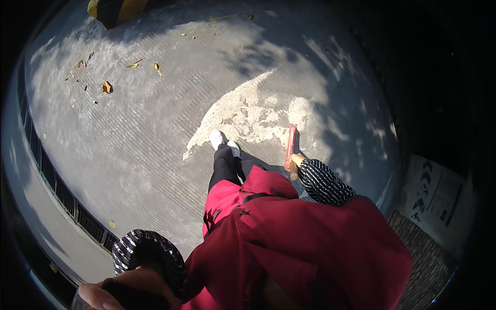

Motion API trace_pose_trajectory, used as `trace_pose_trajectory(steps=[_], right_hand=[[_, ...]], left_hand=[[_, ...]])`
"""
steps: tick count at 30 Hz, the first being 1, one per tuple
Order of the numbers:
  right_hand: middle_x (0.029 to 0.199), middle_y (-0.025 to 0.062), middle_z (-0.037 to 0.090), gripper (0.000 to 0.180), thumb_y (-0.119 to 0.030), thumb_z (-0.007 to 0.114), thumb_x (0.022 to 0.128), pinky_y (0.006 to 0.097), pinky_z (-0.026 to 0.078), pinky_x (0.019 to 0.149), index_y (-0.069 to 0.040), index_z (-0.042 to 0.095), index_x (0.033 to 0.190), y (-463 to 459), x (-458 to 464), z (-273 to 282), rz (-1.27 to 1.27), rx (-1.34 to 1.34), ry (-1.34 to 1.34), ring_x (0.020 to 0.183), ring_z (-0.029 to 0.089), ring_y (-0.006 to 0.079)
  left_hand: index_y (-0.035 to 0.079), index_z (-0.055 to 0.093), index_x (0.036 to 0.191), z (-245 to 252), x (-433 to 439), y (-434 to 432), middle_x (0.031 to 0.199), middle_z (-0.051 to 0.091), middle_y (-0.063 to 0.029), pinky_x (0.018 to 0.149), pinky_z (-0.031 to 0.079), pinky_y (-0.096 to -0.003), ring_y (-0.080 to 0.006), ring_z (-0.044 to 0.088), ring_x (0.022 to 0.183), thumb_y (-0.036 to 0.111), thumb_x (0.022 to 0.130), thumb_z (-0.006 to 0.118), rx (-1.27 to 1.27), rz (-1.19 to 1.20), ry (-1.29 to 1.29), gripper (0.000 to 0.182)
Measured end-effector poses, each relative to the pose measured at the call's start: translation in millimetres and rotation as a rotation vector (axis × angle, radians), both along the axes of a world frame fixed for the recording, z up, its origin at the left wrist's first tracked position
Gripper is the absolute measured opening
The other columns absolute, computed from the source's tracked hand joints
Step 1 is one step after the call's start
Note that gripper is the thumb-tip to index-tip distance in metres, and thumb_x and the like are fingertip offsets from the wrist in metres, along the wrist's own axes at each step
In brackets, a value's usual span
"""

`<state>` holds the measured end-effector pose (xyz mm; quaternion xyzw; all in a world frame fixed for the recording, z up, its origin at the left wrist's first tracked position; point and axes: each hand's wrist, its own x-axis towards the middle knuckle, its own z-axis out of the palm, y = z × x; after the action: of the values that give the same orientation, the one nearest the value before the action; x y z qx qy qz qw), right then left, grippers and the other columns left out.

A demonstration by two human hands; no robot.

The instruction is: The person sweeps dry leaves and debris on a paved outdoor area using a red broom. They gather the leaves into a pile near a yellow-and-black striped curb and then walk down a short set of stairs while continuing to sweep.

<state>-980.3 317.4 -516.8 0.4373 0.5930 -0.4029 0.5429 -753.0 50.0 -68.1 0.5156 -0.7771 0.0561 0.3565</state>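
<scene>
My right hand (295,161) is closed around a long, narrow red tool with a wooden handle (291,141). The tool's kind is not clear; its red part points away from me above the concrete ground. At the lower left, my left hand (124,288) is raised close to the camera, partly in deep shadow and cut off by the picture's edge. A greyish thing shows beside its fingers, but whether the hand grips it cannot be seen. Both arms wear black-and-white striped sleeves. White shoes (217,139) stand at the edge of a rough, pale patch on the ground (240,112).
Dry leaves (107,87) lie scattered on the grooved concrete. A dark drain grating (64,195) curves along the left side. A yellow-and-black striped block (116,11) stands at the top left. To the right are a pale board with arrow marks (434,197) and a brick-patterned surface (420,244).
</scene>
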Motion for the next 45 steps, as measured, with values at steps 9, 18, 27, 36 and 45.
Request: trace_pose_trajectory(steps=[9,18,27,36,45], right_hand=[[0.051,0.0009,0.034,0.013,-0.005,0.044,0.075,0.0276,0.031,0.039,-0.007,0.035,0.065,-300,21,29,0.053,-0.918,-0.333,0.04,0.036,0.0113],[0.057,0.0035,0.038,0.069,0.003,0.042,0.072,0.0239,0.033,0.032,-0.015,0.01,0.13,-120,-115,80,0.379,-1.037,0.064,0.038,0.037,0.0084],[0.055,0.003,0.039,0.062,0.001,0.04,0.074,0.0244,0.037,0.036,-0.01,0.012,0.128,203,-263,78,0.418,-0.521,0.33,0.041,0.041,0.0094],[0.047,0.0019,0.041,0.005,-0.006,0.046,0.076,0.0267,0.034,0.038,-0.004,0.047,0.072,375,-376,-47,-0.325,-0.026,0.036,0.038,0.041,0.012],[0.047,0.0065,0.042,0.011,-0.002,0.051,0.066,0.0296,0.039,0.038,-0.001,0.042,0.06,139,-448,-103,0.333,-0.249,0.213,0.042,0.048,0.0181]], left_hand=[[0.01,0.04,0.098,11,-63,-36,0.099,0.035,-0.0093,0.077,0.033,-0.0345,-0.0228,0.035,0.093,0.033,0.075,0.043,0.077,-0.429,-0.168,0.032],[0.008,0.04,0.1,-9,-191,45,0.092,0.038,-0.0088,0.068,0.037,-0.0319,-0.0235,0.039,0.084,0.035,0.065,0.049,-0.177,-0.461,-0.339,0.044],[0.008,0.034,0.107,-51,-385,171,0.096,0.037,-0.008,0.073,0.037,-0.0326,-0.021,0.039,0.086,0.023,0.065,0.055,0.246,-1.336,0.541,0.049],[0.01,0.033,0.104,-50,-480,220,0.088,0.038,-0.005,0.074,0.037,-0.025,-0.0205,0.04,0.087,0.009,0.065,0.054,0.748,-1.346,0.689,0.044],[0.014,0.044,0.085,-59,-558,195,0.082,0.035,-0.0027,0.067,0.03,-0.0222,-0.0171,0.034,0.079,0.036,0.061,0.052,-0.033,-0.439,-0.491,0.034]])
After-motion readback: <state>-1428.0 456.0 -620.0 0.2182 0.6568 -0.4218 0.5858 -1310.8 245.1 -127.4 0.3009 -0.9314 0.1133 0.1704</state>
